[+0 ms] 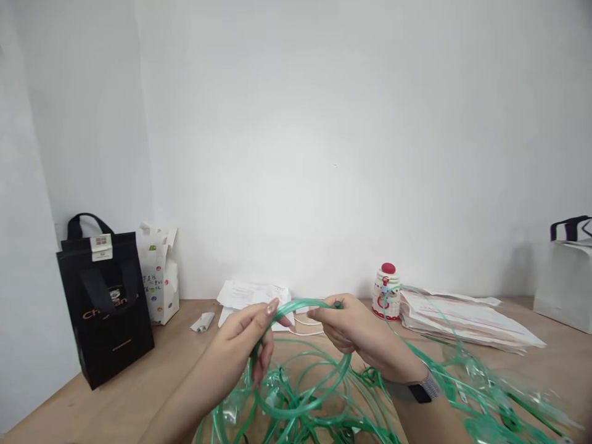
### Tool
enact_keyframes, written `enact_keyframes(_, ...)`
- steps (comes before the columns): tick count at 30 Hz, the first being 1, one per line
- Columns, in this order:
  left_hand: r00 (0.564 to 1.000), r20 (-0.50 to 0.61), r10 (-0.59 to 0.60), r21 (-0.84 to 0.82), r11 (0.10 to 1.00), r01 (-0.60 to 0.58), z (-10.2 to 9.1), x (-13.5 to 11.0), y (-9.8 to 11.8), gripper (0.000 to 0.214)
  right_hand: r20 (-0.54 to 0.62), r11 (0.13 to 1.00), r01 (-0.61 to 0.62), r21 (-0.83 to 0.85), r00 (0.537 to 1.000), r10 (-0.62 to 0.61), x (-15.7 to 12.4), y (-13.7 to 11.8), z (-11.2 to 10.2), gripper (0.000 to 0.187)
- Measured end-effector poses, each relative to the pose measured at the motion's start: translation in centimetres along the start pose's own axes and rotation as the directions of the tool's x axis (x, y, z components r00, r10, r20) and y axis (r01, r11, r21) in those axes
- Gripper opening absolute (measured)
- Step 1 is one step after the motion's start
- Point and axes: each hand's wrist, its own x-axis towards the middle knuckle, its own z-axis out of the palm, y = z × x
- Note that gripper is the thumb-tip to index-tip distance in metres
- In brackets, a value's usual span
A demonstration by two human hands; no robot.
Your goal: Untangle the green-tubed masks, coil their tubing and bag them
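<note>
A coil of clear green plastic tubing [303, 410] hangs between my two hands above the table. My left hand [256, 333] pinches the coil at its upper left, thumb on top. Closed around its upper right is my right hand [346, 327], with a small dark green tube end [339, 304] poking up by the thumb. Below and behind the coil lies a tangle of more green tubing [282, 385]. Clear plastic masks [481, 376] with green tubes spread to the right, partly behind my right forearm, which wears a watch.
A black paper bag [108, 314] and a white printed bag [160, 277] stand at the left. White papers [252, 293], a crumpled wrapper [202, 322], a red-topped white bottle [387, 293] and stacked paper packets [467, 317] line the back. A white bag [567, 283] stands far right.
</note>
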Motion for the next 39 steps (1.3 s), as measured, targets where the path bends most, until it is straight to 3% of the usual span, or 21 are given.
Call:
enact_keyframes(3,0.998,-0.052,0.047,0.029,0.999,-0.046,0.3,0.2,-0.3,0.032,-0.139,0.998,0.047,0.029,0.989,-0.042,0.7,0.4,0.3,0.033)
enact_keyframes(5,0.991,-0.087,0.102,0.049,0.994,-0.098,0.3,0.2,-0.3,0.030,-0.278,0.992,0.122,0.018,0.954,-0.112,1.0,0.6,0.6,0.023)
enact_keyframes(7,0.986,-0.097,0.136,0.073,0.989,-0.129,0.2,0.1,-0.1,0.029,-0.352,0.981,0.189,-0.034,0.917,-0.188,1.2,0.6,0.9,0.040)
enact_keyframes(9,0.989,-0.070,0.130,0.087,0.989,-0.123,0.0,-0.2,0.2,0.029,-0.352,0.967,0.227,-0.112,0.901,-0.253,1.2,0.6,1.3,0.057)
enact_keyframes(10,0.991,-0.054,0.120,0.093,0.989,-0.114,0.0,-0.3,0.4,0.029,-0.346,0.958,0.234,-0.164,0.896,-0.278,1.2,0.7,1.4,0.058)
enact_keyframes(15,0.990,-0.043,0.134,0.164,0.978,-0.126,0.1,-0.4,0.4,0.037,-0.281,0.852,0.208,-0.481,0.884,-0.374,1.4,1.3,2.3,0.016)
enact_keyframes(20,0.988,-0.094,0.124,0.311,0.946,-0.090,0.4,-0.3,0.1,0.034,-0.204,0.696,0.193,-0.691,0.872,-0.445,1.2,1.8,3.3,0.019)
enact_keyframes(24,0.979,-0.113,0.168,0.312,0.942,-0.125,0.6,-0.3,0.4,0.031,-0.174,0.566,0.138,-0.813,0.870,-0.462,1.0,1.9,3.9,0.017)
enact_keyframes(26,0.981,-0.107,0.162,0.302,0.945,-0.124,0.7,-0.3,0.5,0.029,-0.201,0.500,0.094,-0.861,0.841,-0.503,1.0,1.9,4.0,0.023)
enact_keyframes(28,0.987,-0.106,0.119,0.282,0.956,-0.085,0.7,-0.2,0.5,0.028,-0.236,0.464,0.090,-0.881,0.767,-0.597,1.1,1.9,4.0,0.028)
enact_keyframes(30,0.992,-0.106,0.066,0.239,0.970,-0.039,0.5,-0.2,0.5,0.030,-0.269,0.499,0.164,-0.851,0.680,-0.682,1.3,1.8,3.5,0.032)
enact_keyframes(32,0.995,-0.095,0.041,0.219,0.976,-0.019,0.0,-0.2,0.6,0.032,-0.338,0.635,0.256,-0.729,0.671,-0.659,1.5,1.7,2.9,0.035)
enact_keyframes(35,0.999,-0.048,0.019,0.197,0.980,-0.009,-0.8,-0.4,0.9,0.031,-0.472,0.904,0.258,-0.342,0.784,-0.402,1.8,1.6,1.6,0.037)
enact_keyframes(37,0.999,-0.032,0.039,0.083,0.996,-0.036,-1.3,-0.5,0.9,0.029,-0.490,0.973,0.217,-0.080,0.841,-0.228,2.0,1.6,1.0,0.037)
enact_keyframes(39,0.997,-0.056,0.061,-0.101,0.993,-0.066,-1.4,-0.4,0.7,0.029,-0.452,0.978,0.200,0.060,0.879,-0.152,2.0,1.5,0.7,0.037)
